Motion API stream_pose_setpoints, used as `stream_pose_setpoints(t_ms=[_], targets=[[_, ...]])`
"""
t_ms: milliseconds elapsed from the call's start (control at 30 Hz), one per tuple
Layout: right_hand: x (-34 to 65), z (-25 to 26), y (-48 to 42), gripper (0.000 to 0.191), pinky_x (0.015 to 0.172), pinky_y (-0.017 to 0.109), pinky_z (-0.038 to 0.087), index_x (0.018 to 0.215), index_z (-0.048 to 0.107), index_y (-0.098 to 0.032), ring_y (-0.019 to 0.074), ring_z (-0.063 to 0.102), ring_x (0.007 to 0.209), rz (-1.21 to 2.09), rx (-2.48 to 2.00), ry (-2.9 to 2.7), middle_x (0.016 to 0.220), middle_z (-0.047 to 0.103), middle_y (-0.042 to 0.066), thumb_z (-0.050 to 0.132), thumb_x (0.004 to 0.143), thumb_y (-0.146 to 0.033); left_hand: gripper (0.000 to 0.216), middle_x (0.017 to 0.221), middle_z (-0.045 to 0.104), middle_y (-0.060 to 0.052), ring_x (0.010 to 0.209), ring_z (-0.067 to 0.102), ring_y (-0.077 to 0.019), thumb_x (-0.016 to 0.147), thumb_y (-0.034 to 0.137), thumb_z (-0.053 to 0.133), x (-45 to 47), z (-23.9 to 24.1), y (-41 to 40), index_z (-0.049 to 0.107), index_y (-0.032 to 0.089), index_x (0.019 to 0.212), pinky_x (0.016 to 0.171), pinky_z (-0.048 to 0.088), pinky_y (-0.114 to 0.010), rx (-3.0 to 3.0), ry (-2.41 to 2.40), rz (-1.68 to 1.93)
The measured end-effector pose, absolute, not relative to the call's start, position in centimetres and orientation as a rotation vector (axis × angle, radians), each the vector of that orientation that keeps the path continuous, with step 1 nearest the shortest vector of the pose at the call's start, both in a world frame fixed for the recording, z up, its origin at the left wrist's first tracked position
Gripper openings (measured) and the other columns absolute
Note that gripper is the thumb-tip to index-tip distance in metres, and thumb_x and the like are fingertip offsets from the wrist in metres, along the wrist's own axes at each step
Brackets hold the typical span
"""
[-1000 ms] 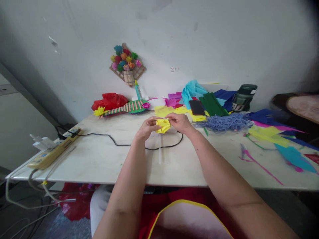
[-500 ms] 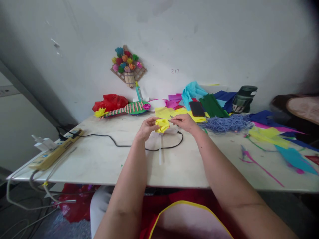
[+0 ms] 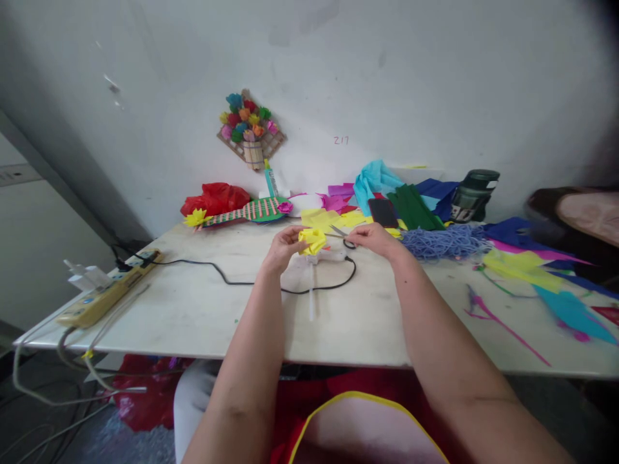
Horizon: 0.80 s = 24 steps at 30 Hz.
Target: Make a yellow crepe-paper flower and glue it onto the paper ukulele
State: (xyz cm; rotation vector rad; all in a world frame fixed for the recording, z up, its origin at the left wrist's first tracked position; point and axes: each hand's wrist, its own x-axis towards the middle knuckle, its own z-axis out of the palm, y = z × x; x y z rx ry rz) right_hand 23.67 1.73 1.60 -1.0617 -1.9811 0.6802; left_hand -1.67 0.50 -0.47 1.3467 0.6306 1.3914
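Note:
My left hand (image 3: pixel 285 248) pinches a yellow paper flower (image 3: pixel 313 241) above the middle of the table. In my right hand (image 3: pixel 371 237) is a pair of scissors (image 3: pixel 342 236), its blades parted and pointing left towards the flower but apart from it. Under the flower lies a white glue gun (image 3: pixel 333 256), partly covered, with a clear glue stick (image 3: pixel 312 303) reaching towards me. A black cord (image 3: pixel 333 285) curves from the gun's right end to the left.
A yellow power strip (image 3: pixel 109 290) lies at the left edge. Behind my hands are a green paper-covered instrument shape (image 3: pixel 261 209), coloured paper (image 3: pixel 411 203), a phone (image 3: pixel 383 212) and bluish strings (image 3: pixel 442 243). Pink stems (image 3: pixel 512 332) lie at the right.
My right hand with the scissors has drawn back to the right, away from the flower, and the blades show more clearly. My left hand keeps the flower, now turned slightly.

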Motion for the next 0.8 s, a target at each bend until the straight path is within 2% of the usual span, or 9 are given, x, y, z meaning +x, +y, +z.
stream_pose_setpoints(t_ms=[100,233,333,433,500,667,800], targets=[[24.1,1.6,1.9,0.031,0.057,0.023,0.038,0.055,0.06,-0.016,0.0113,0.048,0.056,0.634,-1.188,-1.928,0.056,0.057,-0.001,0.062,0.069,-0.043,0.046,0.079,0.071,-0.003,0.066,0.065,-0.0146,0.047,0.024,0.083,-1.7,-0.3,0.6,0.066,0.016,0.089,0.058,0.05,-0.023,1.312,0.646,1.457],[25.0,1.4,2.5,0.028,0.057,0.025,0.04,0.065,0.067,-0.014,0.0149,0.055,0.06,0.398,-1.563,-1.688,0.061,0.063,0.004,0.057,0.075,-0.038,0.047,0.077,0.071,-0.003,0.067,0.065,-0.0142,0.045,0.024,0.083,-1.7,0.0,0.6,0.066,0.016,0.088,0.059,0.05,-0.023,1.276,0.663,1.556],[25.7,1.0,3.0,0.028,0.064,0.029,0.044,0.081,0.072,-0.015,0.0214,0.063,0.076,0.204,-1.898,-1.526,0.081,0.07,0.011,0.053,0.08,-0.036,0.047,0.079,0.071,-0.003,0.068,0.064,-0.0142,0.045,0.024,0.083,-1.7,0.0,0.7,0.066,0.016,0.088,0.059,0.049,-0.023,1.284,0.677,1.607],[25.9,0.2,3.2,0.03,0.074,0.035,0.047,0.094,0.072,-0.016,0.0279,0.063,0.095,0.096,-2.142,-1.493,0.102,0.068,0.017,0.053,0.081,-0.035,0.046,0.082,0.071,-0.004,0.068,0.064,-0.0139,0.047,0.025,0.083,-1.7,0.0,0.7,0.066,0.016,0.089,0.06,0.049,-0.023,1.31,0.699,1.62],[25.8,-0.4,3.3,0.032,0.078,0.038,0.047,0.098,0.072,-0.015,0.03,0.061,0.102,0.088,-2.244,-1.535,0.107,0.066,0.02,0.053,0.081,-0.034,0.045,0.083,0.071,-0.004,0.07,0.064,-0.0144,0.049,0.026,0.082,-1.7,-0.1,0.8,0.066,0.016,0.089,0.062,0.049,-0.024,1.329,0.707,1.631],[25.1,-1.2,3.2,0.033,0.08,0.039,0.048,0.101,0.07,-0.011,0.0309,0.061,0.103,0.057,-2.31,-1.662,0.108,0.065,0.021,0.051,0.082,-0.03,0.044,0.086,0.07,-0.005,0.075,0.064,-0.0158,0.051,0.027,0.08,-1.8,-0.3,1.1,0.066,0.016,0.092,0.068,0.051,-0.027,1.353,0.739,1.691],[23.5,-0.2,2.4,0.034,0.082,0.035,0.046,0.104,0.068,-0.017,0.0266,0.059,0.104,-0.123,-2.024,-1.847,0.11,0.065,0.014,0.047,0.083,-0.035,0.042,0.091,0.07,-0.006,0.081,0.064,-0.0165,0.054,0.025,0.078,-1.8,-0.4,1.3,0.066,0.016,0.092,0.072,0.051,-0.028,1.394,0.777,1.734]])
